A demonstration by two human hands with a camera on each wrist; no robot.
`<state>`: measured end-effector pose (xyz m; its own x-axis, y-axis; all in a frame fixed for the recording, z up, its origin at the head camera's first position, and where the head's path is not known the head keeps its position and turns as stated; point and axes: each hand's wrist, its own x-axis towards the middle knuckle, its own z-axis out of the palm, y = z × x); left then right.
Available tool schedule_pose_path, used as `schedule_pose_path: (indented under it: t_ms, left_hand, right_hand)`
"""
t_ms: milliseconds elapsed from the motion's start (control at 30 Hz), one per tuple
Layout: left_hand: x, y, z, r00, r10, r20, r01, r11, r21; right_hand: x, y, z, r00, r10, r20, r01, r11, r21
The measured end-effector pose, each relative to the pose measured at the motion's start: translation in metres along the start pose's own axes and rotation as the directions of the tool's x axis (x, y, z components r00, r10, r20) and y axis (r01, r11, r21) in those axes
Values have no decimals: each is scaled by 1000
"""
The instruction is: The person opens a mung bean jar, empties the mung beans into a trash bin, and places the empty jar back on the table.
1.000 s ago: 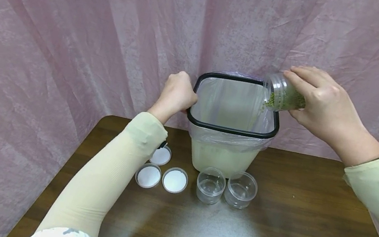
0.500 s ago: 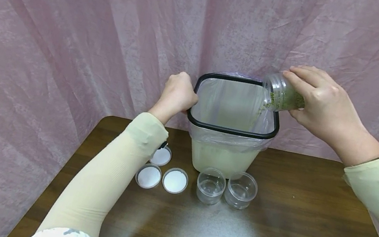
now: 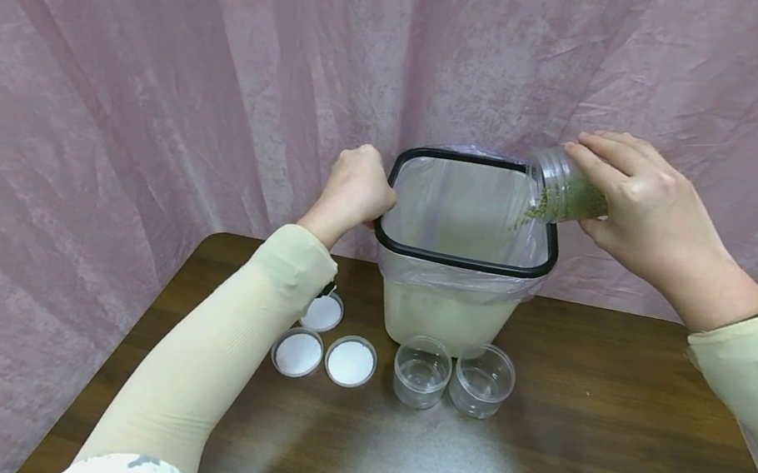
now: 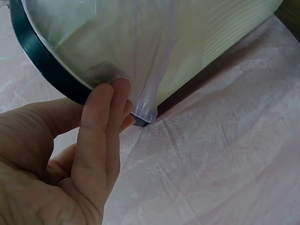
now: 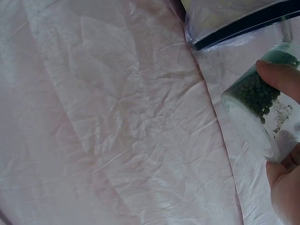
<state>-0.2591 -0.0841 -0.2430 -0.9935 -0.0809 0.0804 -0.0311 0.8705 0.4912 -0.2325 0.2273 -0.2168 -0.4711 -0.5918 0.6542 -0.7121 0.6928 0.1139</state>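
My right hand [image 3: 650, 208] grips a clear plastic jar [image 3: 558, 179] tipped sideways over the right rim of a pale bin [image 3: 446, 307]. Small green beans [image 3: 534, 210] spill from its mouth into the bin. More of these beans [image 5: 251, 91] lie along the lower wall of the jar in the right wrist view. On the opposite side, my left hand [image 3: 354, 188] holds the bin's black rim [image 4: 56, 82], thumb and fingers on either side of the rim and its plastic bag liner [image 4: 154, 84].
Two open clear jars [image 3: 421, 372] stand side by side before the bin on the wooden table [image 3: 614, 456]. Three round lids [image 3: 350, 361] with white insides lie left of them, one partly behind my left forearm. A pink curtain [image 3: 228, 58] hangs behind.
Beans keep falling from the tilted jar, and the stream looks shorter and thinner now. Both hands stay almost in place.
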Motion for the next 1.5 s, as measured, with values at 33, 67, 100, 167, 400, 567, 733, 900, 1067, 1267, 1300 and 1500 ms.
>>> schedule_pose_path:
  t_ms: [33,67,100,167,400,567,733,900,1067,1267,1300,1500]
  left_hand:
    - [0,0,0,1000,1,2,-1,1000,-6]
    - [0,0,0,1000,3,-2,-3,1000,-5]
    - [0,0,0,1000,4,-4,-4,1000,-4]
    - [0,0,-1,1000,5,-4,-5,1000,-3]
    - [0,0,-1,1000,1,-5,-1,1000,7]
    - [1,0,-1,1000,8,-13,-8,999,38]
    - [0,-1,0,1000,4,-7,-4,999,32]
    - [0,-1,1,1000,-7,4,7,1000,10]
    - [1,0,2,1000,7,-14,-6,999,37]
    - [3,0,4,1000,11,-22,-10,999,44]
    - [3,0,4,1000,10,-21,-9,999,43]
    - [2,1,4,1000,5,-4,-5,1000,25]
  right_hand:
    - [0,0,0,1000,1,-1,-1,1000,1]
    - [0,0,0,1000,3,0,-3,1000,1]
    - [0,0,0,1000,3,0,-3,1000,2]
    - [0,0,0,1000,5,2,-5,1000,2]
    - [1,-1,0,1000,-1,8,1,1000,-4]
    - [0,-2,0,1000,1,13,-1,1000,-15]
    - [0,-3,0,1000,-1,24,1,1000,-21]
    - [2,-2,0,1000,-13,19,13,1000,-19]
    - [2,-1,-1,1000,-12,13,12,1000,-26]
    - [2,-2,-2,1000,-13,14,14,999,-33]
    - [2,-2,-2,1000,-14,13,15,999,-34]
    - [1,-2,-3,1000,-18,24,19,999,-46]
